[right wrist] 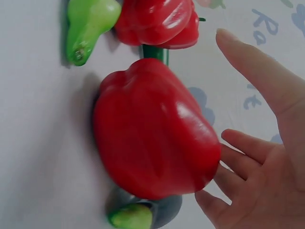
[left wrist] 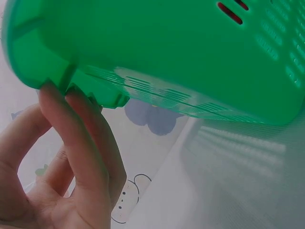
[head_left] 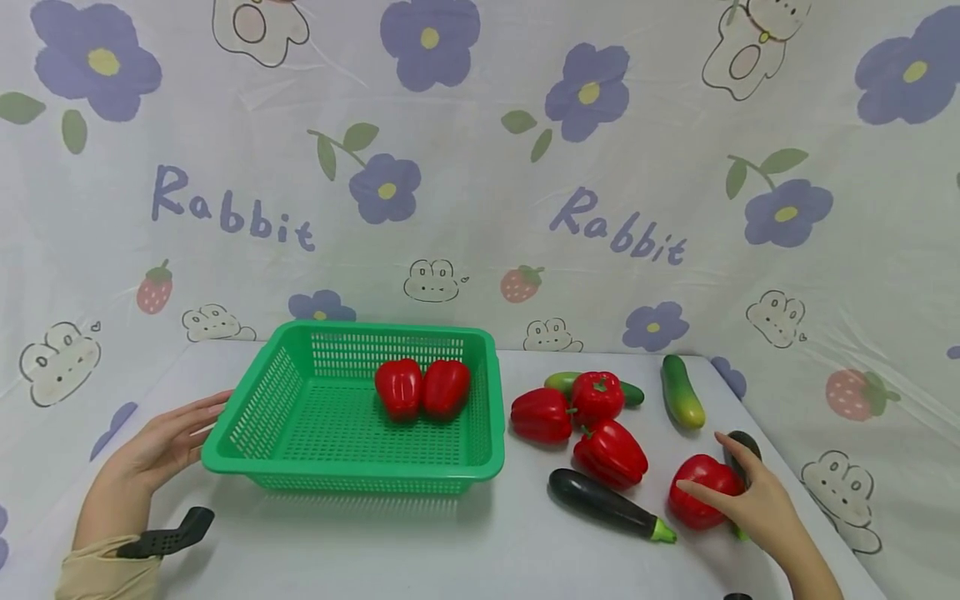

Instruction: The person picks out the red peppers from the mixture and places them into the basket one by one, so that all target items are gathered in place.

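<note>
A red bell pepper (head_left: pixel 702 492) lies on the table at the right front. My right hand (head_left: pixel 753 504) reaches around it, thumb and fingers spread wide; the right wrist view shows the fingertips right at the side of this bell pepper (right wrist: pixel 155 133), with the thumb standing off from it. Partly hidden behind it is an eggplant (head_left: pixel 744 447). At the left, my left hand (head_left: pixel 161 450) is beside a green plastic basket (head_left: pixel 352 477), its extended fingertips touching the rim in the left wrist view. Two red bell peppers (head_left: pixel 400 389) sit inside the basket, toward its right side.
Between basket and right hand lie three more red bell peppers (head_left: pixel 611 454), with a cucumber (head_left: pixel 633 394) partly behind them. Another eggplant (head_left: pixel 603 502) lies in front of them. A second cucumber (head_left: pixel 682 392) is at the back right. A patterned cloth (head_left: pixel 465 167) hangs behind the table.
</note>
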A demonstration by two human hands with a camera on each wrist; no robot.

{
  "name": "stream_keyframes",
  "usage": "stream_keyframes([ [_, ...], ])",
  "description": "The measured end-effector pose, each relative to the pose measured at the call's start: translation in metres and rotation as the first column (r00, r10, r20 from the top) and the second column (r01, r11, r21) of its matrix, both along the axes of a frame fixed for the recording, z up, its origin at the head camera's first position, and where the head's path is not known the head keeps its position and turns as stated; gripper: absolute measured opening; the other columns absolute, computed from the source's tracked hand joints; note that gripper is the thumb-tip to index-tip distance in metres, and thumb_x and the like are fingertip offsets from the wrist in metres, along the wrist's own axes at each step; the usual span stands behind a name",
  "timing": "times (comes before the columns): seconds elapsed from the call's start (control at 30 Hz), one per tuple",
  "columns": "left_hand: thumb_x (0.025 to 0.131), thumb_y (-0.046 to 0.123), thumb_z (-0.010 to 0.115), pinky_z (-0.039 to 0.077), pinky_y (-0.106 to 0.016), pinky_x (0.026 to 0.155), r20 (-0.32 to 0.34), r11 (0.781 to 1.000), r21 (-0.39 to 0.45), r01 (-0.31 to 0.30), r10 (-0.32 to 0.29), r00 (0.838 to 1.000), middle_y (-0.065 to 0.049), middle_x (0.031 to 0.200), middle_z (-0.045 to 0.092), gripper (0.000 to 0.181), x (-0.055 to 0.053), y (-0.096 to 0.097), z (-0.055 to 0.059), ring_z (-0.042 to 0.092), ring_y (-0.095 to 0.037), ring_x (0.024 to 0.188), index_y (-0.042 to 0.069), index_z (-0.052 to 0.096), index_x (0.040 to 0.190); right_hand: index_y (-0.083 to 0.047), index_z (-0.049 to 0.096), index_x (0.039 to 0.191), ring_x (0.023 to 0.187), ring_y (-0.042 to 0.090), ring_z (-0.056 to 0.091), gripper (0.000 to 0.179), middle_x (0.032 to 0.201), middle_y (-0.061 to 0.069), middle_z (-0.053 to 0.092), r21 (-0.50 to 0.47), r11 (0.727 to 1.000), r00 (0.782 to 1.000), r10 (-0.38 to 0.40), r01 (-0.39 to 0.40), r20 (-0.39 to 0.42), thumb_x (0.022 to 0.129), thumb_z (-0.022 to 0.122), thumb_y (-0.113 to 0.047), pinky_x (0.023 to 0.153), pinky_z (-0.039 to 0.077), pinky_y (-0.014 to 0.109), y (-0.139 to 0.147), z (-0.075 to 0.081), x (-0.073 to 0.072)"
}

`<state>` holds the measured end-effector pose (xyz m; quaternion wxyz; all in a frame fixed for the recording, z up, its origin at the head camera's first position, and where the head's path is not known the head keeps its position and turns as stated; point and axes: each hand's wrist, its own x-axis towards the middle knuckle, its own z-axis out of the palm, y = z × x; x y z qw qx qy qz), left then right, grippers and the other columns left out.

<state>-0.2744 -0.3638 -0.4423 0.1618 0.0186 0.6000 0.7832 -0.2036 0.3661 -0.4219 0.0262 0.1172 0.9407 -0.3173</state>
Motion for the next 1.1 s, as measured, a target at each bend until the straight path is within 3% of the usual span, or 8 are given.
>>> stream_keyframes([
  [0.23, 0.104, 0.014, 0.044, 0.058, -0.027, 0.083, 0.001, 1.000, 0.006, 0.005, -0.005, 1.000, 0.018, 0.111, 0.070, 0.034, 0.000, 0.000, 0.001, 0.067, -0.005, 0.100, 0.032, 0.073, 0.108, -0.006, 0.014, 0.156, 0.128, 0.055, 0.029, 0.110, 0.148, 0.035, 0.026, -0.037, 0.999, 1.000, -0.008, 0.009, 0.025, 0.078, 0.074, -0.057, 0.085, 0.056, 0.056, 0.002, -0.010, 0.003],
  [0.57, 0.104, 0.014, 0.045, 0.057, -0.027, 0.083, 0.013, 1.000, -0.004, -0.014, 0.014, 1.000, 0.018, 0.109, 0.071, 0.034, -0.001, 0.000, -0.001, 0.067, -0.005, 0.099, 0.032, 0.074, 0.106, -0.007, 0.016, 0.155, 0.125, 0.056, 0.029, 0.112, 0.144, 0.036, 0.028, -0.028, 1.000, 0.999, -0.007, 0.009, 0.045, 0.075, 0.076, -0.058, 0.085, 0.055, 0.057, 0.003, -0.013, 0.001],
  [1.1, 0.103, 0.014, 0.047, 0.058, -0.028, 0.083, 0.005, 1.000, -0.022, -0.020, 0.020, 1.000, 0.018, 0.109, 0.070, 0.033, 0.000, 0.001, 0.000, 0.067, -0.005, 0.099, 0.034, 0.073, 0.106, -0.001, 0.015, 0.153, 0.126, 0.056, 0.029, 0.117, 0.146, 0.035, 0.024, -0.002, 1.000, 1.000, 0.011, -0.011, 0.011, 0.071, 0.082, -0.053, 0.087, 0.054, 0.059, 0.002, -0.025, 0.000],
])
